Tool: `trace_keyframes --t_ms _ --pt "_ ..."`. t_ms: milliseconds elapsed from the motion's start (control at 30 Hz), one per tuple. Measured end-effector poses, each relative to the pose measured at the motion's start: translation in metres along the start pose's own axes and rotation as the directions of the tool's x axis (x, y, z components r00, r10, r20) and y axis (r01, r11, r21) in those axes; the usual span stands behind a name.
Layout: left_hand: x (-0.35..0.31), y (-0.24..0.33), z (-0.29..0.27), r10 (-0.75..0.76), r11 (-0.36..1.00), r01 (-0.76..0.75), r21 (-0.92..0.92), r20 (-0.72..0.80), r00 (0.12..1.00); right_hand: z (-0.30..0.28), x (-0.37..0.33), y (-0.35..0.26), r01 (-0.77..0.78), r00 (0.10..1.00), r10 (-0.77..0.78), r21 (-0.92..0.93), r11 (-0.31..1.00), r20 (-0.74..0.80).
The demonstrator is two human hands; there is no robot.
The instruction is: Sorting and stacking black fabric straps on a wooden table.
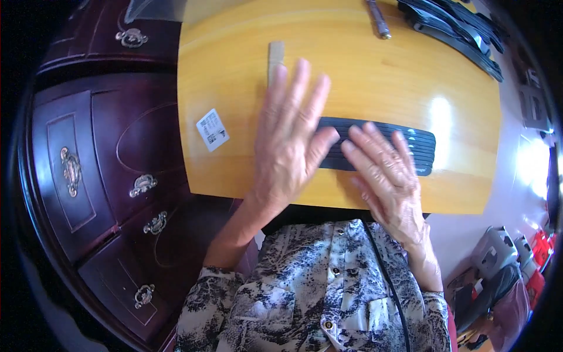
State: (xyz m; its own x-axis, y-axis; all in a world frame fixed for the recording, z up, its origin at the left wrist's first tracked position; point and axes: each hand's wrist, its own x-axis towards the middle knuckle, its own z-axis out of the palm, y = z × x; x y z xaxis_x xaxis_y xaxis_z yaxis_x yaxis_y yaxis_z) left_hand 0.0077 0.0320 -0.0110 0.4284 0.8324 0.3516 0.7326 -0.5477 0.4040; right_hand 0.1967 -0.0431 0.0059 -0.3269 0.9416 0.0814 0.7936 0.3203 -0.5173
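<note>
A flat black ribbed strip with rounded corners lies across the near part of the yellow wooden table. My left hand is over the table at the strip's left end, fingers stretched out and slightly blurred, nothing in it. It hides that end of the strip and the lower part of a narrow tan strip. My right hand is above the middle of the black strip, palm down, fingers extended and holding nothing. Whether either hand touches the strip, I cannot tell. A white printed label lies left of my left hand.
Several black strips are piled at the table's far right. Beside them lies a slim tool with a metallic end. Dark red drawers with ornate handles stand along the left. Grey plastic stools and bags are at the lower right.
</note>
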Motion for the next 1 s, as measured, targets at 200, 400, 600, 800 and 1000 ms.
trace_keyframes --t_ms 200,400,600,800,1000 --pt "0.002 0.009 0.016 0.088 0.984 -0.134 0.118 0.333 0.939 -0.005 0.003 0.020 -0.189 0.982 0.188 -0.118 0.975 -0.020" --pt "0.002 0.013 0.018 0.052 0.985 -0.112 0.128 0.401 0.914 -0.005 0.000 0.025 -0.191 0.974 0.215 -0.257 0.948 0.070" --pt "0.006 0.022 0.017 0.066 0.988 -0.119 0.102 0.424 0.903 -0.017 -0.004 0.026 -0.219 0.959 0.255 -0.243 0.945 0.126" --pt "-0.003 0.016 -0.004 0.133 0.989 -0.147 -0.002 0.446 0.885 -0.024 -0.036 0.041 -0.453 0.891 0.442 -0.131 0.882 -0.106" --pt "-0.009 -0.003 -0.001 0.213 0.966 -0.259 0.017 0.521 0.827 -0.014 -0.036 0.042 -0.496 0.868 0.487 -0.225 0.839 -0.099"
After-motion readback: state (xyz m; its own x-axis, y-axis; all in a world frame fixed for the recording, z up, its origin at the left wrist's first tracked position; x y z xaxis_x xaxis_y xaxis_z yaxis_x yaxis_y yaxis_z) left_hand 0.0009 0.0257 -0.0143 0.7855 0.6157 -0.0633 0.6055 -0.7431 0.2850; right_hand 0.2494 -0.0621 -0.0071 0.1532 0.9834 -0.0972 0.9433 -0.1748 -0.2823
